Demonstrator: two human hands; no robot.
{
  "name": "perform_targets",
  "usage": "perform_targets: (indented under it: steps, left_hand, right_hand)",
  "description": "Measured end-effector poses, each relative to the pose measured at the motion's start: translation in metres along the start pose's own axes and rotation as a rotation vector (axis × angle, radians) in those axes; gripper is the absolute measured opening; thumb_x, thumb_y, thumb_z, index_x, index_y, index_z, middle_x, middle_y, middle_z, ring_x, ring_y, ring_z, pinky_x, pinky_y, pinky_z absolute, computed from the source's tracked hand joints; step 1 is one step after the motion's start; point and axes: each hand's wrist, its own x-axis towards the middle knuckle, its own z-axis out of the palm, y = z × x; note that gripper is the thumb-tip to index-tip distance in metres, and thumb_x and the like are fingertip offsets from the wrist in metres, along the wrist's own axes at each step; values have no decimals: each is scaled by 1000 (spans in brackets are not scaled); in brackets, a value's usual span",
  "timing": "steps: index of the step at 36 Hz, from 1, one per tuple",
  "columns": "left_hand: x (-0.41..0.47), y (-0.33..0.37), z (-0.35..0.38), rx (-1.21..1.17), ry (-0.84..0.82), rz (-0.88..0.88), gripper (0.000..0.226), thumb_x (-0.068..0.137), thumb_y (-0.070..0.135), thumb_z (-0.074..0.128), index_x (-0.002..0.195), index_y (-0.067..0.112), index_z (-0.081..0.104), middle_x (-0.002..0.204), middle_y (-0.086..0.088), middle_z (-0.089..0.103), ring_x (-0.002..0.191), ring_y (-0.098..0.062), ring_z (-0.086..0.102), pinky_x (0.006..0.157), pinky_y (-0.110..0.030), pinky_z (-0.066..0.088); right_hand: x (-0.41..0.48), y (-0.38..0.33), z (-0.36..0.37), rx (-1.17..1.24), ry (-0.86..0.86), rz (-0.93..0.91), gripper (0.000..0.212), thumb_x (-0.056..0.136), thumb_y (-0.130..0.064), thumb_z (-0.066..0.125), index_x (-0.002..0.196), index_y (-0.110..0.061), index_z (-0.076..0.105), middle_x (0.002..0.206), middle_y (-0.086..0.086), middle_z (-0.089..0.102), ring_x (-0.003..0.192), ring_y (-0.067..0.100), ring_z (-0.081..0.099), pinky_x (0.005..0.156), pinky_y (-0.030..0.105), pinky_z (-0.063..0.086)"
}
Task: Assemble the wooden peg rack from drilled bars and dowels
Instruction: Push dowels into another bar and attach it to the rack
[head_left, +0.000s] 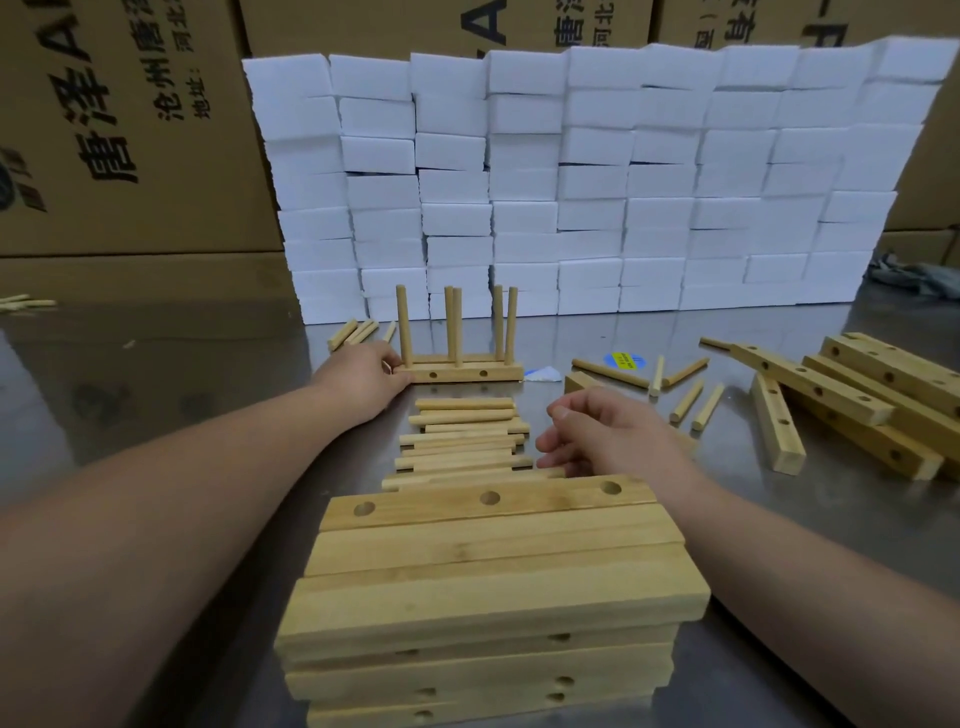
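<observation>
At the middle of the steel surface (156, 374), in front of a wall of white foam blocks (571, 182), stands the partly built rack (460, 371). It has two pale drilled bars lying side by side, five pegs upright in them, and two open holes in the near side. The left hand (363, 379) grips its left end, probably to stop it sliding or tipping when a peg is pressed in. The right hand (608, 436) hovers with loosely curled fingers and holds nothing. Its fingertips are just beside the pile of dowels (462, 441), probably to pick the next peg. A stack of bars (493, 571) lies nearest the person, within easy reach, and more bars (857, 395) lie to the right.
</observation>
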Motion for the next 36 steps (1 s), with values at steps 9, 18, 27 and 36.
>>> perform_targets:
  steps: [9,18,27,36]
  left_hand:
    - [1,0,4,68,19,-24,46,87,44,53,126,22,48,104,2,59,88,-17,54,70,-30,42]
    - [-1,2,2,127,-25,22,39,91,51,44,115,24,57,89,0,57,78,-17,51,57,-29,34]
    - [1,10,2,158,-30,-7,46,91,52,43,127,24,51,114,-4,59,87,-18,48,70,-32,41]
    - [-2,14,1,131,-2,-37,52,91,53,42,132,22,46,111,-3,60,87,-18,48,69,-32,39]
  right_hand:
    - [-1,1,1,-43,11,-3,20,92,-20,54,74,-25,64,68,-5,70,64,9,68,50,16,47]
    - [-1,1,1,-111,-12,-11,19,91,-23,55,75,-27,64,69,-8,70,61,3,65,60,24,48]
    - [-2,-1,2,-89,-9,1,17,91,-20,56,76,-23,64,67,-7,70,60,5,64,59,24,49]
    - [0,1,1,-78,2,14,18,91,-22,57,74,-25,64,67,-5,70,62,9,66,59,25,49]
